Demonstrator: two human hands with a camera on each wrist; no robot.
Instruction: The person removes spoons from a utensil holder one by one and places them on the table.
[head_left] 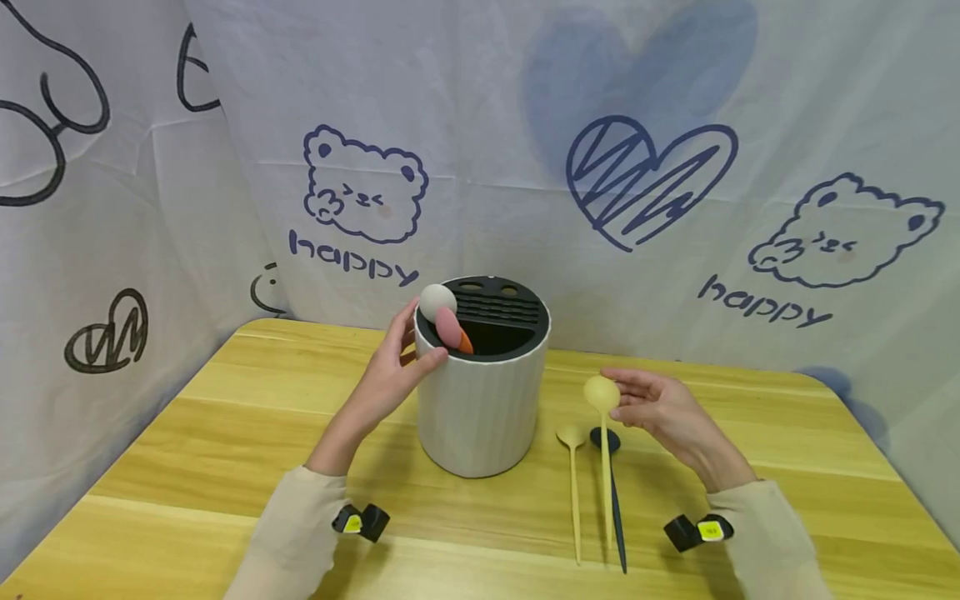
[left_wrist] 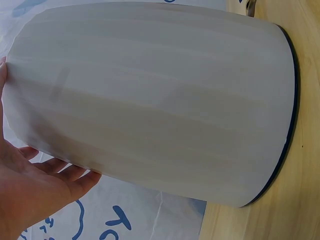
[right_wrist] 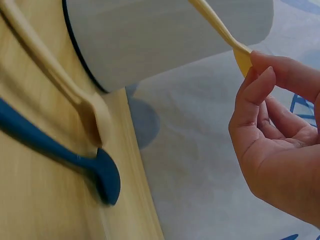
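Observation:
A white ribbed utensil holder (head_left: 480,408) with a black slotted top stands on the table. My left hand (head_left: 393,358) grips its left side near the rim, thumb in front and fingers behind. Out of its opening rise a white round utensil head (head_left: 438,302), a pink one (head_left: 447,327) and an orange one (head_left: 466,342). To the right of the holder, my right hand (head_left: 660,412) pinches a yellow spoon (head_left: 602,394) near its bowl, the handle hanging down. Below it lie a beige spoon (right_wrist: 55,70) and a dark blue spoon (right_wrist: 45,142), side by side.
The wooden table (head_left: 225,467) ends at a white cloth backdrop (head_left: 480,167) with drawn bears and hearts, close behind the holder. More cloth (head_left: 97,250) hangs along the left side. Each sleeve carries a small black wrist camera.

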